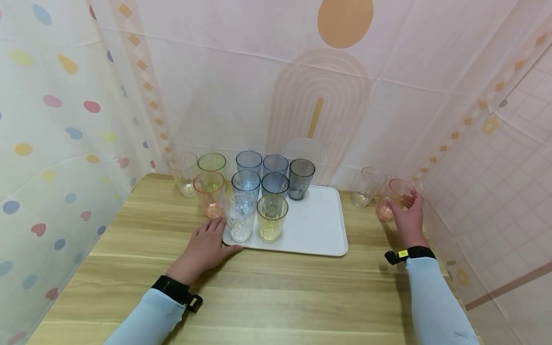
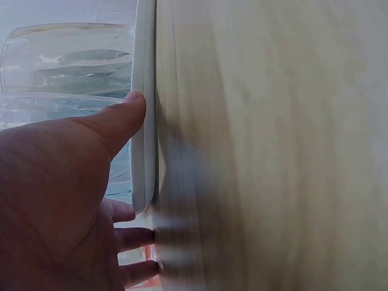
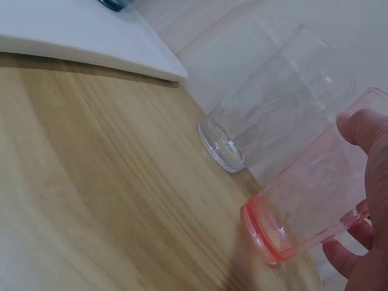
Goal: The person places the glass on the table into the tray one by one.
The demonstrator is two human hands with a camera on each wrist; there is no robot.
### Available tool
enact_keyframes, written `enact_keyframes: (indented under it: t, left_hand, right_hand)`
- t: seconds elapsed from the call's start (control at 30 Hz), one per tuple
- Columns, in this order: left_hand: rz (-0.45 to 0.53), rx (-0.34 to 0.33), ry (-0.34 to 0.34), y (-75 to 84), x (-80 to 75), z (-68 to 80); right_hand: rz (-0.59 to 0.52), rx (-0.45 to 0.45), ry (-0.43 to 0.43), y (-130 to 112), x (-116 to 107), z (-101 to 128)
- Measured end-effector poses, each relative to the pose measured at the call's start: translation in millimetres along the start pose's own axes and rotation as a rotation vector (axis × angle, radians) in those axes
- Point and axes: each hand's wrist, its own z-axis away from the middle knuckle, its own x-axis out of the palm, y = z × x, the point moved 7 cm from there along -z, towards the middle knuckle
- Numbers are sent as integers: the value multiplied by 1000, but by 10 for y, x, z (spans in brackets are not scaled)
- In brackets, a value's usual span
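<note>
At the right, my right hand (image 1: 408,216) grips a pink glass (image 1: 385,211) between thumb and fingers. The right wrist view shows its thumb on the side of the pink glass (image 3: 303,200), near the rim, and curled fingers on the opposite side. A clear glass (image 1: 361,197) stands just left of it. My left hand (image 1: 207,247) rests at the front left corner of a white tray (image 1: 319,225). In the left wrist view, the thumb touches the tray's edge (image 2: 143,163), and its fingers are spread round the corner, fairly straight.
On the tray stand a ribbed clear glass (image 1: 239,225), a yellow glass (image 1: 271,225), a grey glass (image 1: 298,184) and several blue ones. Left of these are an orange-pink glass (image 1: 211,201), a green glass (image 1: 212,162) and a clear glass (image 1: 185,179). Patterned curtain (image 1: 215,96) hangs behind the wooden table (image 1: 302,297).
</note>
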Motion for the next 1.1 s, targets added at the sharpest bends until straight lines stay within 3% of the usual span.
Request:
enact_keyframes:
  t: [0.2, 0.4, 0.7, 1.1]
  left_hand:
    - [-9, 2, -1, -11, 14, -2]
    - [-4, -2, 2, -24, 22, -5]
    - [1, 1, 14, -43, 39, -14]
    - [1, 5, 11, -22, 31, -15]
  right_hand:
    - [8, -10, -34, -49, 38, 128]
    - [-35, -62, -81, -206, 219, 353]
    - [-104, -141, -196, -537, 722, 623]
    - [-112, -205, -364, -906, 1461, 903]
